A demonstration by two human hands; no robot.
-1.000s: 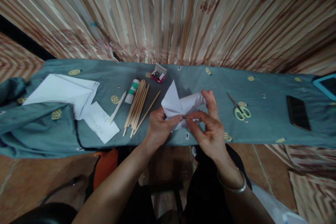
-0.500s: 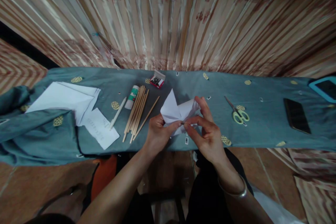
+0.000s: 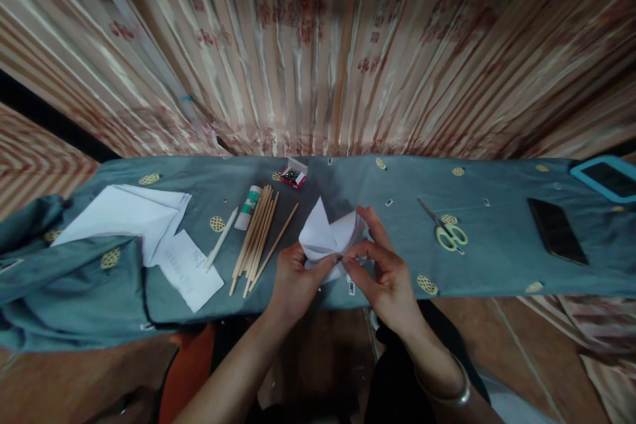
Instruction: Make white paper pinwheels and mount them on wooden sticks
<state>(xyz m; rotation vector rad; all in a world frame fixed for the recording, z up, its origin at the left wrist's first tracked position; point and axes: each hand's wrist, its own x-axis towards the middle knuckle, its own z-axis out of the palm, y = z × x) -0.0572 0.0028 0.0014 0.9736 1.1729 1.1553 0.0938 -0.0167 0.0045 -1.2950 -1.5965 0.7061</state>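
Note:
Between my two hands is a folded white paper point(image 3: 318, 232) with pointed flaps standing up, held just above the cloth near its front edge. My left hand point(image 3: 297, 281) grips the paper's lower left side, its thumb pressed toward the middle. My right hand point(image 3: 385, 271) is closed at the paper's right side, thumb and index finger pinching at the centre by the left thumb. A tiny dark thing shows between those fingertips, too small to make out. Another finger of the right hand touches the upper right flap.
On the blue-green cloth point(image 3: 477, 265) lie wooden sticks point(image 3: 258, 232), a glue stick point(image 3: 248, 208), an open small red box point(image 3: 294, 174) of dark metal bits, a white pencil-like stick point(image 3: 221, 238), paper sheets point(image 3: 124, 212), a written slip point(image 3: 191, 271), scissors point(image 3: 447, 232), a phone point(image 3: 556, 230) and a blue-framed device point(image 3: 607, 179).
The view has tilted up a little, so the table sits lower in it. Both hands keep their hold on the folded paper, with only slight finger shifts.

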